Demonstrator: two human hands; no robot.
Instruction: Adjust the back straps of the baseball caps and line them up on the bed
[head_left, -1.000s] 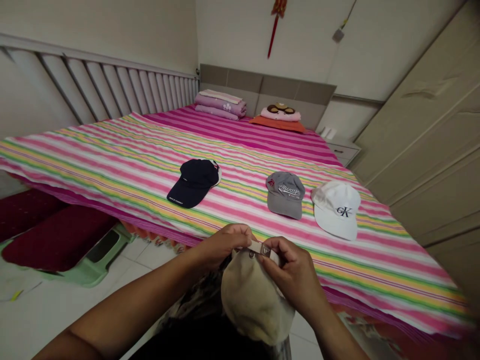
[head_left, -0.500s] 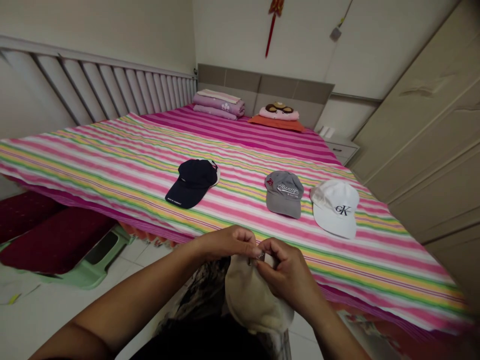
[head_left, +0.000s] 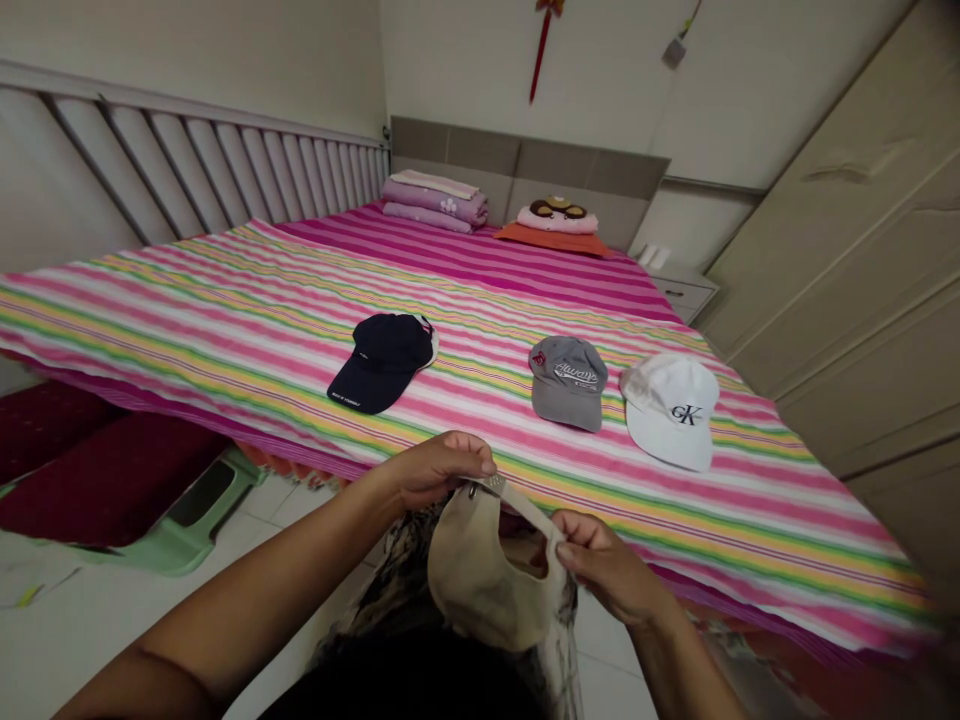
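In the head view, the tan cap (head_left: 469, 580) hangs over the person's lap, just by the near edge of the bed (head_left: 480, 380). The left hand (head_left: 442, 468) has its fingers pinched together on one end of the back strap (head_left: 529, 508), and the right hand (head_left: 600, 562) pinches the cap at the other end. The cap looks light and soft, so it likely sags and folds if it is held by one spot. It should not break or slip much — it seems to be plain cloth. The strap looks thin and bendy but a bit firmer, so both its ends look like good spots to hold — a gentle pinch should do.
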